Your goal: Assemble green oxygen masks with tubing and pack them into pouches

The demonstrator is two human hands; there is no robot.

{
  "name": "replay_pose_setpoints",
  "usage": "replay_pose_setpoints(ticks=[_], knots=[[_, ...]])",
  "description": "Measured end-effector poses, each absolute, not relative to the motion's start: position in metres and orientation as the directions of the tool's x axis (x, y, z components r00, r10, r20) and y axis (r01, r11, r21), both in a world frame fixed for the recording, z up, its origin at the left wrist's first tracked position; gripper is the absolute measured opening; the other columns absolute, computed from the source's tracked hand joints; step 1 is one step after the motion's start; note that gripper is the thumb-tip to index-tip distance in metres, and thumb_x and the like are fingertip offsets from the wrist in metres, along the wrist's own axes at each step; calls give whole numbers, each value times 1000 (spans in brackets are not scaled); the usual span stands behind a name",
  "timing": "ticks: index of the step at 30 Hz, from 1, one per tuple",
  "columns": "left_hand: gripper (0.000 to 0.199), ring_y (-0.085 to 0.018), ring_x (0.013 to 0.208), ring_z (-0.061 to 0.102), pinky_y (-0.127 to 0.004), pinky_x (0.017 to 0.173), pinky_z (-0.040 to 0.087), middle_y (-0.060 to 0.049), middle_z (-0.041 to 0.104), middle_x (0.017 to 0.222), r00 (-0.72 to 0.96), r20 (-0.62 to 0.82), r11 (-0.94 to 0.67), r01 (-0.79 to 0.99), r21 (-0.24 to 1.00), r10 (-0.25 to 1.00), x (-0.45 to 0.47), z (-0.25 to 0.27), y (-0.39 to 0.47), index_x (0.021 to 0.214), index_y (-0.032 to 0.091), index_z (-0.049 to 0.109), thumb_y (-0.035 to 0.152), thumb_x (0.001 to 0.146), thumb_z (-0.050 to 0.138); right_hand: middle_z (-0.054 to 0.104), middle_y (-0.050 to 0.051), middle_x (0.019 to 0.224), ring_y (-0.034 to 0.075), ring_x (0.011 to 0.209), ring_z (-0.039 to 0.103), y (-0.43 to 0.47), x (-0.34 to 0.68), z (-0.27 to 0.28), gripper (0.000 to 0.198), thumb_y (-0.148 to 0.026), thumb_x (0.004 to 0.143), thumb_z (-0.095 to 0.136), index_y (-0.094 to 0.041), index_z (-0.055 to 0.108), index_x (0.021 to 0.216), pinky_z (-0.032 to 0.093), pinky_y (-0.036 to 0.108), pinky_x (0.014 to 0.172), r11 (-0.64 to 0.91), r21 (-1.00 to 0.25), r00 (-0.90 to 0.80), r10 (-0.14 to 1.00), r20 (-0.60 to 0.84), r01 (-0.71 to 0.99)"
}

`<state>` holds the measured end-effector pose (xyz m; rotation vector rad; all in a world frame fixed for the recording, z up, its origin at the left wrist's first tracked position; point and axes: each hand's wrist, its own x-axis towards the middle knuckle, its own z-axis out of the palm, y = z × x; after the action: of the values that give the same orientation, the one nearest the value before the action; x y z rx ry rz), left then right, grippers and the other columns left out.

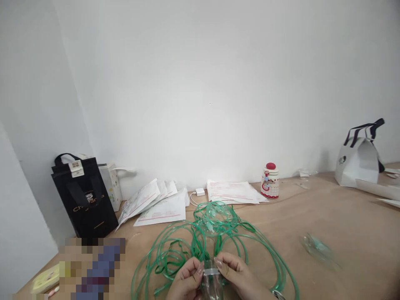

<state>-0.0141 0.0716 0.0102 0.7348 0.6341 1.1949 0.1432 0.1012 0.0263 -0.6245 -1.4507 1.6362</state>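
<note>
At the bottom middle, my left hand (188, 280) and my right hand (236, 276) are closed on a clear plastic oxygen mask (213, 288). Thumbs and fingers pinch its two sides, beside a silvery nose strip near the top. The mask's lower part runs out of the picture. Around and behind my hands lie loops of green tubing (275, 250) with green elastic straps (171, 266). More clear green masks (215, 214) are heaped on the tubing just beyond.
White printed pouches (164, 210) and flatter packets (231, 191) lie by the wall, with a white charger (200, 192) between. A black bag (84, 200) stands left. A patterned bottle (270, 181), a clear plastic piece (317, 246) and a white bag (358, 162) are right.
</note>
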Motion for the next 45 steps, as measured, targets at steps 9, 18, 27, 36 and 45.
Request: replay_pose_setpoints(ticks=[9,18,27,36,45], knots=[[31,-6,46,43,-18,49,28,3,52,48,248,-76,223,-639,736,966,-15,21,68,55,14,56,33,50,80,45,-4,55,6,51,36,99,133,21,37,-42,62,73,-13,51,62,26,19,51,-305,-837,-632,772,61,-454],[30,-6,44,41,-19,48,24,2,52,47,237,-67,208,-637,742,969,-11,27,59,55,14,57,34,50,80,44,-4,54,6,49,39,110,139,7,37,-40,61,74,-15,47,60,28,19,50,-385,-815,-740,668,77,-432],[38,-6,41,40,-19,47,25,6,47,43,294,-53,231,-614,755,954,-6,15,62,54,15,53,40,45,81,46,-5,52,7,47,39,93,134,19,35,-39,63,73,-17,46,59,28,19,49,-351,-767,-688,709,157,-537],[31,-9,48,46,-20,50,29,3,50,51,306,-18,223,-651,726,952,-4,23,58,57,15,56,36,51,79,45,-5,49,7,46,37,95,139,25,34,-37,59,75,-15,49,55,26,20,48,-280,-784,-620,768,164,-554],[33,-6,42,38,-21,46,24,4,47,46,242,-39,166,-532,830,970,2,27,54,54,15,55,41,56,75,47,-4,51,7,48,37,94,143,31,35,-43,61,72,-14,53,58,26,20,49,-133,-915,-584,802,126,-380]])
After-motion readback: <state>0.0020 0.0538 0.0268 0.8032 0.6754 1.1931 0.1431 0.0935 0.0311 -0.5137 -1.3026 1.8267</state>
